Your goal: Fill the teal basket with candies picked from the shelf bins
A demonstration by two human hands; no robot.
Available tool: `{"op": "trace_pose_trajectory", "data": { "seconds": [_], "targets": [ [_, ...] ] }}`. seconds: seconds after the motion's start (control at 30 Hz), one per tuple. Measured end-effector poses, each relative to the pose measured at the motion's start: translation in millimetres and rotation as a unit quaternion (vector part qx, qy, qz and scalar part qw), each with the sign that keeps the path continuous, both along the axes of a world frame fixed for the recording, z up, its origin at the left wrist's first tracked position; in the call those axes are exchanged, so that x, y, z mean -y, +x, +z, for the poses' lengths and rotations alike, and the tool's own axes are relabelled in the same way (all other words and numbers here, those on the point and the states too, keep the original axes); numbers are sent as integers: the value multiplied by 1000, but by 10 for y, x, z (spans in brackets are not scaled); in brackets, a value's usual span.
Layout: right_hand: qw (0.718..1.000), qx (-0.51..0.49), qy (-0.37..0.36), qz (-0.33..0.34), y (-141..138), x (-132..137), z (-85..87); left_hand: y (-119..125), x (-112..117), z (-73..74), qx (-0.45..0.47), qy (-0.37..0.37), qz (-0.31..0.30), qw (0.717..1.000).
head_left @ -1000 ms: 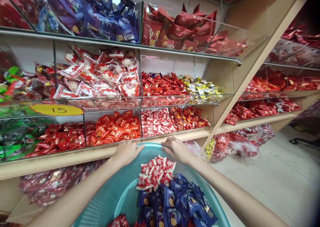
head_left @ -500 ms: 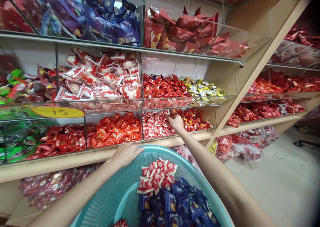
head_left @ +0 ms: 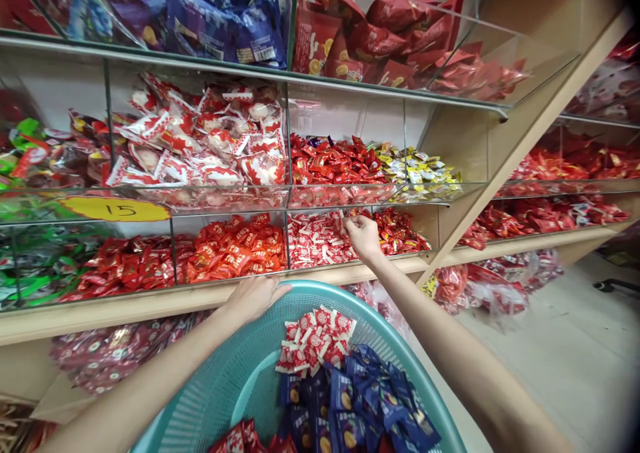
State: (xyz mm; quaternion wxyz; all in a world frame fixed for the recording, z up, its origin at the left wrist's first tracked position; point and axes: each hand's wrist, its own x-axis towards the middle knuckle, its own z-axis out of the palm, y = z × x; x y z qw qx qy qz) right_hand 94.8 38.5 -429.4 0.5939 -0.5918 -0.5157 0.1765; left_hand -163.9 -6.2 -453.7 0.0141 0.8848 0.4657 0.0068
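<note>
My left hand [head_left: 254, 298] grips the far rim of a teal plastic basket [head_left: 235, 380] in front of me. Several red-and-white sweets [head_left: 315, 340] and blue-wrapped sweets [head_left: 360, 400] lie in the basket. My right hand [head_left: 363, 235] reaches into the lowest glass bin of red-and-white sweets [head_left: 315, 238], its fingers curled and pinched on wrappers there. What exactly lies between the fingers I cannot make out.
Glass-fronted shelves hold bins of sweets: red packs [head_left: 235, 250], white-and-red packs [head_left: 200, 140], yellow ones [head_left: 415, 166], blue bags [head_left: 215, 13] above. A yellow tag marked 15 [head_left: 117, 208] sticks on the glass. Bagged stock [head_left: 470, 286] lies under the shelf. Tiled floor [head_left: 565, 346] at right.
My right hand left the basket rim and went up into the bin of red-and-white sweets, and its fingers closed there. My left hand kept its hold on the rim.
</note>
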Motion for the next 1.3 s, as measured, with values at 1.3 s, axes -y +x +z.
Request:
{"op": "trace_pose_trajectory", "data": {
  "seconds": [1.3],
  "targets": [
    [794,416,-152,417,-802,790,-508,22,45,32,-15,11,14,1000]
  ]
}}
